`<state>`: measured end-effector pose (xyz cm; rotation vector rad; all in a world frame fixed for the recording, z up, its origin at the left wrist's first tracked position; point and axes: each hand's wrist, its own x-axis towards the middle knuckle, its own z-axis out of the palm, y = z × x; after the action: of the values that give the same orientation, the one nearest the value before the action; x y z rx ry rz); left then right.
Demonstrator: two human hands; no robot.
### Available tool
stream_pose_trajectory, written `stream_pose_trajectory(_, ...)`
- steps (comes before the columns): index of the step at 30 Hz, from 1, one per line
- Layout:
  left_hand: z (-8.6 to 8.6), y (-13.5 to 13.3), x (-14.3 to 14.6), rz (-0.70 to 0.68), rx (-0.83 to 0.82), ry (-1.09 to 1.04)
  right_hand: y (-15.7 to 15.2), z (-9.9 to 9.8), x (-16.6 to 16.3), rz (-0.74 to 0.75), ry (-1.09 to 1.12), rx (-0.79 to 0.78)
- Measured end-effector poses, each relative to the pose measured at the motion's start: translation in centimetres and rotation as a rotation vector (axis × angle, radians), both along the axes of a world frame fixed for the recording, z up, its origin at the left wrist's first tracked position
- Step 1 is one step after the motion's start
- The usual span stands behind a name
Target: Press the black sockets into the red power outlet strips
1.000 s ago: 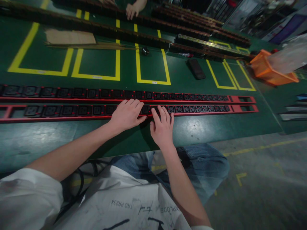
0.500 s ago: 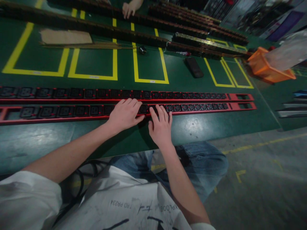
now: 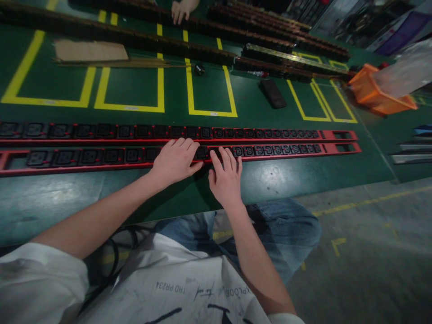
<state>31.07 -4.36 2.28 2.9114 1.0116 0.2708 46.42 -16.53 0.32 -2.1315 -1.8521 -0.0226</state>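
Two long red power strips with rows of black sockets lie side by side across the green table. My left hand (image 3: 175,161) is over the nearer power strip (image 3: 124,156), its fingers bent across the top towards the gap and its thumb at the near edge. Just to the right, my right hand (image 3: 226,177) has its fingers apart, with the fingertips resting on the same strip's sockets and the thumb off the near edge. The farther power strip (image 3: 135,132) lies flat just beyond the hands. What is under my left palm is hidden.
Yellow tape rectangles mark the table (image 3: 135,92). Beyond lie a cardboard piece (image 3: 91,51), a small black part (image 3: 200,69), a dark phone-like slab (image 3: 273,93) and long dark strips (image 3: 128,38). An orange bin (image 3: 378,92) stands right. Another person's hand (image 3: 182,11) is at the back.
Both hands keep their place on the nearer strip. The view has shifted very slightly; the other person's hand at the back has moved a little.
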Motion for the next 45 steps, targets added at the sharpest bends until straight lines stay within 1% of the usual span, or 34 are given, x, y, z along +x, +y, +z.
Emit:
stream_pose_trajectory(8, 0.03, -0.02, -0.02, -0.001, 0.029, 0.015, 0.06, 0.12, -0.05, -0.001, 0.007, 0.009)
stream_pose_trajectory(17, 0.03, -0.08, -0.02, -0.002, 0.025, 0.015, 0.11, -0.39, 0.1, 0.009, -0.004, 0.049)
stream_pose_trajectory(32, 0.16, -0.07, -0.04, 0.004, -0.011, 0.008, 0.05, -0.28, 0.08, 0.005, 0.003, 0.04)
stream_pose_trajectory(45, 0.14, -0.06, -0.04, 0.003, 0.003, 0.027, 0.1, -0.26, 0.1, 0.008, 0.009, 0.03)
